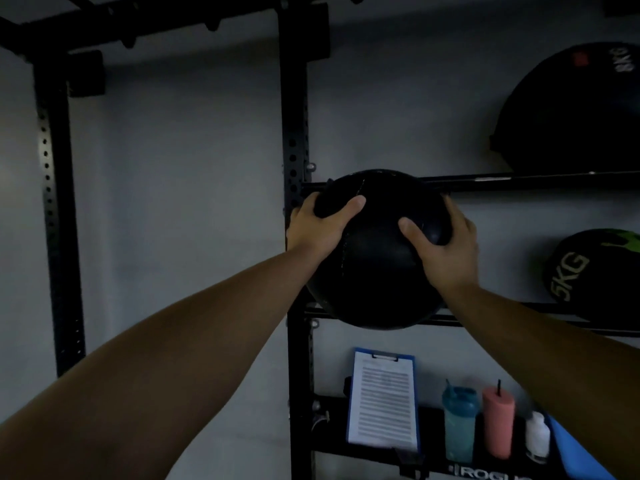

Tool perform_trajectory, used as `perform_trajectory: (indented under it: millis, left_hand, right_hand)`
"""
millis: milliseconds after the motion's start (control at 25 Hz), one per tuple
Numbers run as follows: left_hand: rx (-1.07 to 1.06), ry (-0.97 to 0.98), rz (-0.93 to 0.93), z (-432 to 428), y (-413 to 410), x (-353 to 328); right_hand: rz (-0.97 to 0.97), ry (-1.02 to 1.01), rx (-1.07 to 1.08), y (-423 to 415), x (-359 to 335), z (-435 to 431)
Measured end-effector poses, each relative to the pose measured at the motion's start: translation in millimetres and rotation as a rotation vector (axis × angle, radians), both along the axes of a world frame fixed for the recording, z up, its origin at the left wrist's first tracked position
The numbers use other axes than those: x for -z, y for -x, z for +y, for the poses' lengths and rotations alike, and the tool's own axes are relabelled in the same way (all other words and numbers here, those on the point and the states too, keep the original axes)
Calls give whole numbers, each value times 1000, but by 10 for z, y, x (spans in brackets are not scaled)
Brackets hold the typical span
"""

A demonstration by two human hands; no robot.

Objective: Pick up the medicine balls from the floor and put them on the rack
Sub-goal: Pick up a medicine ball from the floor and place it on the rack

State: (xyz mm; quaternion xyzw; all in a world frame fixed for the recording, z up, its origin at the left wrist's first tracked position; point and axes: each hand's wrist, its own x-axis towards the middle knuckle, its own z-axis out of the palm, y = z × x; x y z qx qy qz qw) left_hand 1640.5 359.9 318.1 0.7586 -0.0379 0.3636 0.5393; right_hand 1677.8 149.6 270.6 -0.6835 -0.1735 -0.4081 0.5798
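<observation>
Both arms are stretched out, the left hand [322, 225] and right hand [445, 249] clamped on opposite sides of the black medicine ball [375, 271], a two-sided grip suiting its bulk. It sits at the rack [540, 181] middle tier, probably resting on the rails, though the gloom hides contact. The 5KG ball [595, 271] sits alongside.

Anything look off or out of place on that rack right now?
Nothing stands out. Both hands, left and right, hold the black ball at the rack. The 5KG ball, clipboard and bottles sit upright.
</observation>
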Motion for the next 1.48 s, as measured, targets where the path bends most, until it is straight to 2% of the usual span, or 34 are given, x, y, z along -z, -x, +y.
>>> perform_trajectory:
  millis: [200,320,400,520,640,720,800,880,960,1080,1160,1280,1480]
  left_hand:
    - [-69,46,79,107,-1451,187]
    - [-135,-11,182,275,-2204,587]
    - [-216,-70,123,407,-2574,769]
    - [-248,-298,2,597,-2925,776]
    - [-212,-557,-11,573,-3239,678]
    - [-203,-622,35,460,-3442,600]
    - [-208,-634,64,410,-3581,546]
    - [-214,-647,99,475,-3605,481]
    - [-169,-649,196,533,-3488,407]
    - [-162,-613,282,446,-3117,474]
    - [-139,-534,276,430,-2752,711]
    - [-59,-428,258,558,-2037,896]
    - [-70,-473,167,840,-495,614]
  right_hand:
    - [92,-8,-92,-1654,185,126]
    - [173,114,-115,-2475,556,332]
    - [136,177,-78,-2920,614,522]
    - [79,146,-84,-3448,379,744]
    - [107,35,-186,-3876,388,629]
    - [142,40,-158,-4048,468,483]
    - [157,149,-22,-4144,463,427]
    - [139,294,88,-4091,439,451]
    - [134,418,71,-3848,575,478]
    - [286,574,-14,-3274,797,337]
    - [363,707,28,-2903,729,226]
    - [304,701,49,-2205,512,223]
    - [243,710,-10,-759,431,584]
